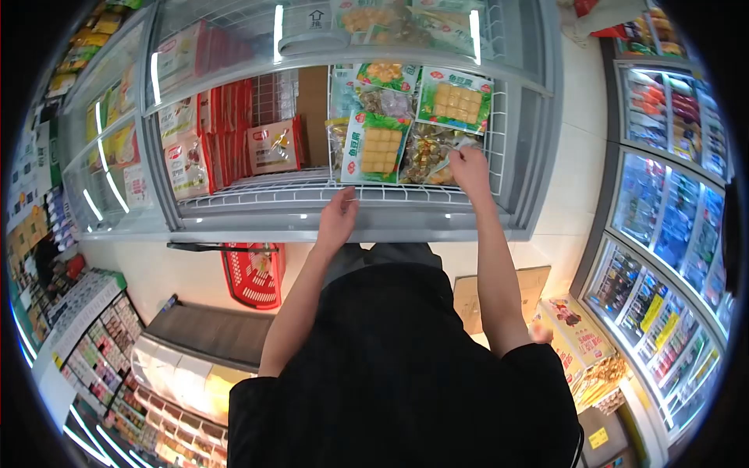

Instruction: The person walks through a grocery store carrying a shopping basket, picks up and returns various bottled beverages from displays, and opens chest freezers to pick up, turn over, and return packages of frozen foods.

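Over the right side of a chest freezer, my right hand is closed on the corner of a clear bag of brownish food. My left hand rests near the front rim with its fingers curled; what they hold, if anything, is hidden. Between my hands lies a green and white pack of yellow cubes. A similar pack sits behind my right hand. The packs are in a white wire basket.
Red and white packs stand in the freezer's left part. A glass lid covers the back. Below the freezer's front are a red basket and cardboard. Glass-door drinks coolers line the right side.
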